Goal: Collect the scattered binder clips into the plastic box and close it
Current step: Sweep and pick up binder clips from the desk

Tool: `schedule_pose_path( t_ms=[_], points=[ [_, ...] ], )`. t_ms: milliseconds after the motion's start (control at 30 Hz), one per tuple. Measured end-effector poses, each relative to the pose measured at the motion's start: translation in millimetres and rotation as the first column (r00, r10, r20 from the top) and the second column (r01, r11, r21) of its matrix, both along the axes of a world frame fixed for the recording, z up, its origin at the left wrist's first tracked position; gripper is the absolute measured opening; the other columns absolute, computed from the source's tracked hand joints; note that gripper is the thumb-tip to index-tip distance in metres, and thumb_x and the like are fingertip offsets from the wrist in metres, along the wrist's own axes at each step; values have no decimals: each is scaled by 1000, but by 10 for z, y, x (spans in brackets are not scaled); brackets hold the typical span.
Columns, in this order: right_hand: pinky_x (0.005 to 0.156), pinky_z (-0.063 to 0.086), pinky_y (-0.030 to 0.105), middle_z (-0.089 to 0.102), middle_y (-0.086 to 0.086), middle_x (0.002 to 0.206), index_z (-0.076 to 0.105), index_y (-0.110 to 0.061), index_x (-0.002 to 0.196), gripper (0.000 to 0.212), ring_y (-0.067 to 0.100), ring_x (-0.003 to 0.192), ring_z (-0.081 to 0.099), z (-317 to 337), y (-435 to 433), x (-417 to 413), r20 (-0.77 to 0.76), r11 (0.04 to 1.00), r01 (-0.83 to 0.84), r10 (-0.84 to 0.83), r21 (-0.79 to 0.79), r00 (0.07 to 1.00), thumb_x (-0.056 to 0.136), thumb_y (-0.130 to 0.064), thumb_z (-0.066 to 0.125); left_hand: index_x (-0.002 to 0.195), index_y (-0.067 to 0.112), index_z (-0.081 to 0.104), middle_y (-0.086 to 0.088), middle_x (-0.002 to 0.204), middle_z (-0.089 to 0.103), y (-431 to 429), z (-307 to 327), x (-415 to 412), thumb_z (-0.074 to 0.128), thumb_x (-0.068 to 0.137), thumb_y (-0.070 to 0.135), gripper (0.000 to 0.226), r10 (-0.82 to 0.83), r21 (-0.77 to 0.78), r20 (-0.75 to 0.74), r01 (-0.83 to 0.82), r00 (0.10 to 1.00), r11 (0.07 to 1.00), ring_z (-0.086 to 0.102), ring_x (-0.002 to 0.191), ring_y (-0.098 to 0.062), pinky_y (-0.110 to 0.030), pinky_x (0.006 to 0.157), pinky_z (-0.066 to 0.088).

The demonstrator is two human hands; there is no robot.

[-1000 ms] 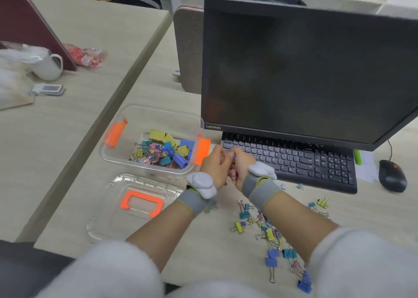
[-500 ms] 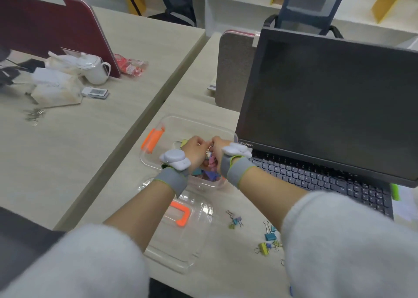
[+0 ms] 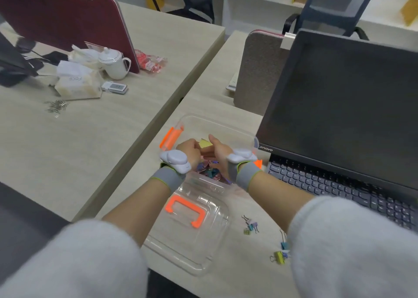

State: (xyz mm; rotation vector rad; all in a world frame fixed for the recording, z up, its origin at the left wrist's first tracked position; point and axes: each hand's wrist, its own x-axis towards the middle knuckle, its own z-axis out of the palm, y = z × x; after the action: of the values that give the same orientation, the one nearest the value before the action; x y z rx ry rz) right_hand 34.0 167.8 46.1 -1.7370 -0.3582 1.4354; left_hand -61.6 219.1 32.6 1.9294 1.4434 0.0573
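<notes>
The clear plastic box (image 3: 226, 126) with orange latches (image 3: 170, 137) stands open left of the monitor. Both my hands hover over it, wrists close together. My left hand (image 3: 189, 149) is curled with its fingers hidden. My right hand (image 3: 219, 151) has its thumb raised and its palm turned toward the left hand. Several coloured binder clips (image 3: 209, 171) lie in the box under my hands, partly blurred. The clear lid (image 3: 203, 241) with an orange handle (image 3: 181, 207) lies flat in front of the box. Loose clips (image 3: 250, 226) remain on the desk, and more clips (image 3: 280, 252) lie by my right sleeve.
A black monitor (image 3: 350, 105) and keyboard (image 3: 339, 189) fill the right side. A grey divider (image 3: 255, 71) stands behind the box. The neighbouring desk on the left holds a white mug (image 3: 114, 63), a tissue box (image 3: 77, 83) and small metal clips (image 3: 55, 106).
My joined hands carried clips from in front of the keyboard leftward over the box. They have now parted slightly above it. The camera has swung left.
</notes>
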Motion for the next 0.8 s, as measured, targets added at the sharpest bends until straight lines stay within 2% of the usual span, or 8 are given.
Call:
schedule_pose_path(
  t_ms=[33, 67, 133, 267, 367, 500, 667, 800],
  points=[
    [71, 46, 26, 62, 19, 121, 63, 7, 110, 59, 30, 111, 58, -8, -16, 21, 16, 1000, -21, 20, 2, 1000, 98, -42, 33, 117, 11, 56, -15, 118, 63, -7, 10, -2, 36, 88, 7, 36, -6, 7, -11, 7, 1000, 1000, 60, 102, -32, -35, 84, 48],
    [85, 44, 31, 61, 19, 125, 62, 7, 112, 61, 29, 115, 56, -6, -42, 43, 37, 999, -39, 38, 5, 999, 99, -44, 31, 117, 11, 56, -15, 117, 63, -20, 15, 3, 36, 88, 6, 36, -9, 19, -16, 10, 1000, 1000, 61, 101, -32, -35, 84, 48],
    [95, 40, 35, 61, 19, 125, 65, 4, 104, 61, 26, 106, 56, 28, -118, 91, 51, 999, -36, 34, 27, 998, 99, -44, 29, 116, 9, 56, -14, 117, 63, -75, 29, 30, 37, 88, 5, 35, 6, 47, 11, -7, 1000, 999, 59, 103, -32, -33, 83, 45],
    [87, 46, 34, 62, 22, 119, 64, 3, 102, 52, 28, 99, 60, 119, -287, 262, 15, 996, -22, 20, 91, 1000, 100, -39, 32, 116, 4, 57, -16, 118, 62, -244, 98, 172, 38, 90, 3, 32, -2, 112, 135, -13, 991, 994, 57, 107, -32, -29, 83, 42],
    [73, 46, 26, 66, 15, 96, 61, -8, 81, 41, 22, 80, 62, 175, -454, 409, -7, 984, 18, -17, 177, 1000, 99, -34, 35, 110, 3, 60, -16, 114, 63, -395, 167, 306, 41, 90, 3, 28, -62, 190, 191, 25, 980, 981, 57, 105, -32, -33, 87, 45],
    [62, 44, 26, 64, 8, 77, 59, -8, 77, 34, 19, 65, 59, 152, -810, 698, 24, 962, 119, -128, 245, 991, 98, -27, 39, 106, 2, 61, -16, 111, 62, -700, 212, 563, 43, 89, 3, 24, -215, 283, 246, 142, 945, 949, 56, 103, -30, -34, 86, 45],
    [56, 40, 24, 65, 5, 73, 60, -12, 75, 25, 12, 56, 56, -38, -1361, 948, 184, 971, 180, -208, 159, 961, 93, -23, 46, 102, 3, 60, -14, 109, 61, -1148, 142, 795, 43, 88, 2, 23, -401, 376, 254, 292, 880, 880, 52, 104, -29, -41, 87, 43],
    [63, 43, 25, 68, 4, 85, 62, -13, 89, 17, 19, 75, 60, -334, -1866, 1044, 384, 997, 66, -80, 49, 920, 93, -23, 49, 101, 6, 58, -11, 105, 60, -1522, -84, 878, 42, 90, 5, 19, -551, 358, 215, 460, 806, 813, 54, 98, -28, -44, 82, 47]
  ],
)
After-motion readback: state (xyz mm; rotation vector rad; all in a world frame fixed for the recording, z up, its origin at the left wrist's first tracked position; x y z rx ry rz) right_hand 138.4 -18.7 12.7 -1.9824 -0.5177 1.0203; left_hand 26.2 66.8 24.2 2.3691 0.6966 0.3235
